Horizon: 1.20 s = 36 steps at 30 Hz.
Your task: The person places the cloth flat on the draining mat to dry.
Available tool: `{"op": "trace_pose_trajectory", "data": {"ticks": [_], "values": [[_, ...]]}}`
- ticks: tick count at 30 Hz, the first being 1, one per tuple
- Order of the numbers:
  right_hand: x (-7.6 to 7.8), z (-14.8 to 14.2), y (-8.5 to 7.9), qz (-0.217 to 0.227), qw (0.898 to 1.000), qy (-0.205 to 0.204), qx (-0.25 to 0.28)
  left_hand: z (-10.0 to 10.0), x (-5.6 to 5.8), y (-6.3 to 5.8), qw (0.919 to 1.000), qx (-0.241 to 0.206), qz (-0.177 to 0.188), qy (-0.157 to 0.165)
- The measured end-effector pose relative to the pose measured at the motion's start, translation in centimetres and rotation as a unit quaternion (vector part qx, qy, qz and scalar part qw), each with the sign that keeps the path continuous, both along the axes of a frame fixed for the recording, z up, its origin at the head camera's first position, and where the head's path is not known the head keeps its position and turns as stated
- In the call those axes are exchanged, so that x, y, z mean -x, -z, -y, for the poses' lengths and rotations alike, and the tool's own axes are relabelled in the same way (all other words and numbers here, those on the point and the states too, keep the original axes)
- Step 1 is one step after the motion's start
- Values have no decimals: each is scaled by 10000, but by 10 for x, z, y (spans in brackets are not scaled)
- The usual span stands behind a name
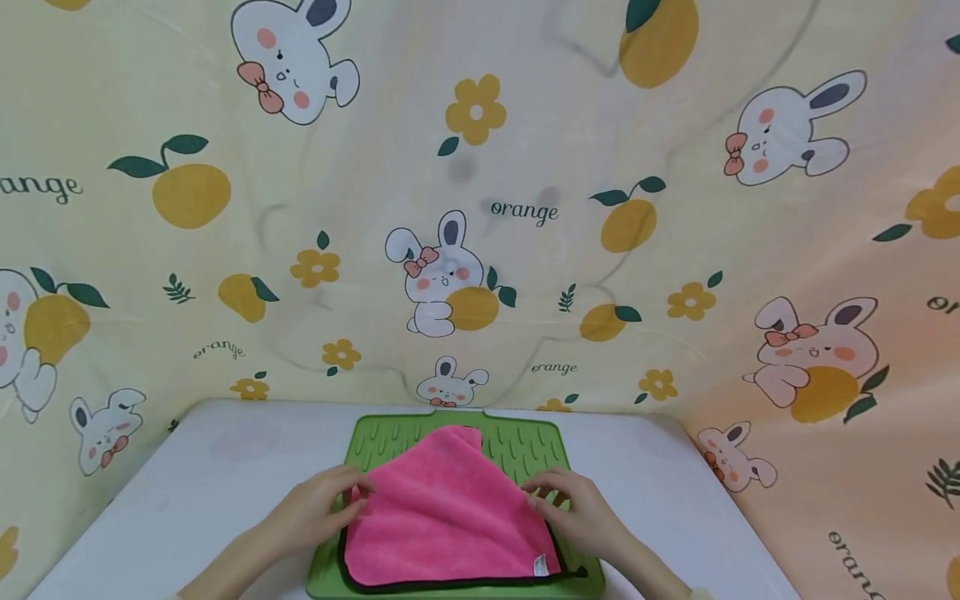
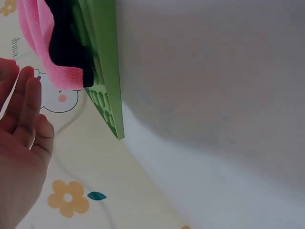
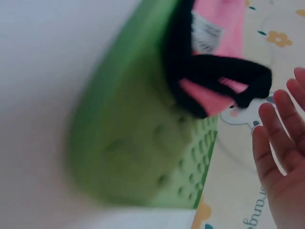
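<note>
A pink cloth (image 1: 450,508) with black edging and a small white label (image 1: 541,566) lies on a green ridged mat (image 1: 525,437). Its upper part narrows to a folded tip near the mat's back. My left hand (image 1: 322,504) is at the cloth's left side, fingers loosely bent. On the opposite side is my right hand (image 1: 573,508), its thumb and fingers by the slanting edge. Both wrist views show relaxed, spread fingers, with the thumbs out of sight. In the right wrist view a black loop (image 3: 243,76) of edging sticks out from the cloth's corner.
The mat sits on a white table (image 1: 225,467), whose surface extends to both sides. Behind and around it hangs a cream sheet (image 1: 375,167) printed with rabbits, oranges and flowers.
</note>
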State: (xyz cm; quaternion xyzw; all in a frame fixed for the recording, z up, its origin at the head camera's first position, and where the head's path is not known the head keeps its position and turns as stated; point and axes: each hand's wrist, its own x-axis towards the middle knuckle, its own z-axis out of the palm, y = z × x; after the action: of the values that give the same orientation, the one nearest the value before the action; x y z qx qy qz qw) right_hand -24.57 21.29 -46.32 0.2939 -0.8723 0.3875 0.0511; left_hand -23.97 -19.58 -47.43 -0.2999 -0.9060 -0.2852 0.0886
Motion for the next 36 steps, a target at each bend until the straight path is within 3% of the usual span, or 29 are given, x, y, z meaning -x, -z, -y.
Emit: {"op": "trace_pose_trajectory", "data": {"ticks": [9,20,28,36], "values": [[34,33,-2,959,9926,677,306,-13,40,1,9987,-135,391,-292],[67,65,6,1002,9917,795,-118,-21,77,0,9942,-195,1034,-234],[80,77,12,987,9920,772,-154,-25,91,11,9841,-311,1746,-13],[82,77,18,938,9927,750,-147,-28,92,15,9820,-401,1844,109]]}}
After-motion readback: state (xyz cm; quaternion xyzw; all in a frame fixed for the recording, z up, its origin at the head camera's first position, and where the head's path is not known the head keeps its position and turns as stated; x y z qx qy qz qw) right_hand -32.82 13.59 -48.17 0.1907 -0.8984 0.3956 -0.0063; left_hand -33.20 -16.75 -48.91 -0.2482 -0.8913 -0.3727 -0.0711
